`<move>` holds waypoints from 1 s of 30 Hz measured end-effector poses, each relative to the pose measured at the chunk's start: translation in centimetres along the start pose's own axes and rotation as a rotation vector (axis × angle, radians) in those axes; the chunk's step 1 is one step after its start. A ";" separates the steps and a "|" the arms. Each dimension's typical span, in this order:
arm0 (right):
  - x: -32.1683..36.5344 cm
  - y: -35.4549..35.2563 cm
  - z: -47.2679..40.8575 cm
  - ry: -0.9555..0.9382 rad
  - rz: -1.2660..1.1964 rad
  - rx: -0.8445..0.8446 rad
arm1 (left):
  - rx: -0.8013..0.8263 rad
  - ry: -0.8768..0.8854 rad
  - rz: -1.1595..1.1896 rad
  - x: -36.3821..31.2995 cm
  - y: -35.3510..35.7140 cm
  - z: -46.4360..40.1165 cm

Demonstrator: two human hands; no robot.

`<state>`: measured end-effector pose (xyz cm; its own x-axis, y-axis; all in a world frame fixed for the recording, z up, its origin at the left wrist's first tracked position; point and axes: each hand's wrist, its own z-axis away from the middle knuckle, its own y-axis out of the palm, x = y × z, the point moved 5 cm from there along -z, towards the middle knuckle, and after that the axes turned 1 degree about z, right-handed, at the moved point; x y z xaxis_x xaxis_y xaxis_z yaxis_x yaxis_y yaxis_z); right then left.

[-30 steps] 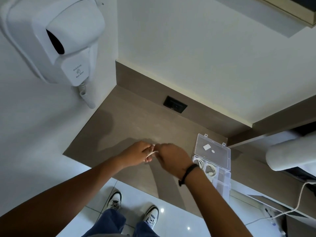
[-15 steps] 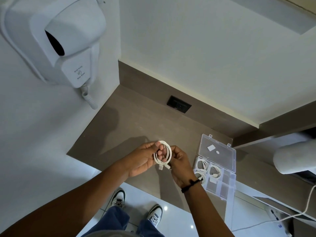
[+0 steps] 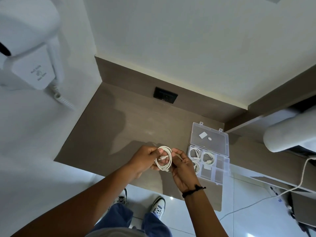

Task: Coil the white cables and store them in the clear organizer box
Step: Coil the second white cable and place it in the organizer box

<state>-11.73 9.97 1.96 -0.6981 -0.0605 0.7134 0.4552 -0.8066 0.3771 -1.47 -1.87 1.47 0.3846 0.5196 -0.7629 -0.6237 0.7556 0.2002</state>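
A white cable (image 3: 164,158) wound into a round coil hangs between both my hands, just above the brown desk (image 3: 109,134). My left hand (image 3: 145,159) pinches the coil's left side. My right hand (image 3: 182,168) grips its right side, one plug end lying across the loop. To the right stands the clear organizer box (image 3: 220,170), its lid (image 3: 212,141) folded open toward the wall. Three coiled white cables (image 3: 195,153) fill the box's compartments nearest me and the lid hinge; other compartments look bare.
A white wall-mounted hair dryer (image 3: 29,43) hangs at upper left with its curly cord. A black socket (image 3: 165,97) sits in the desk's back panel. A white roll-like object (image 3: 289,132) and a loose white cord (image 3: 302,175) lie to the right. My shoes stand on the tiled floor.
The cable went from hidden between my close-held hands to a full round coil held up between them. The camera view shifted so the box sits lower right.
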 end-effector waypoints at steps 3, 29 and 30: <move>0.4 -1.6 0.9 -0.051 0.137 0.090 | -0.049 -0.008 0.028 0.6 1.8 -0.7; 4.4 -24.8 -2.7 -0.261 0.989 -0.375 | 0.045 0.553 -1.175 4.1 20.7 -10.7; 4.2 -24.9 -2.8 -0.264 1.033 -0.380 | 0.048 0.566 -1.213 4.4 20.7 -10.8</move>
<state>-27.57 28.10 -6.08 0.0742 -0.7116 0.6986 0.5170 -0.5716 -0.6372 -20.08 11.74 -4.39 0.3343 -0.7118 -0.6177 -0.0625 0.6372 -0.7681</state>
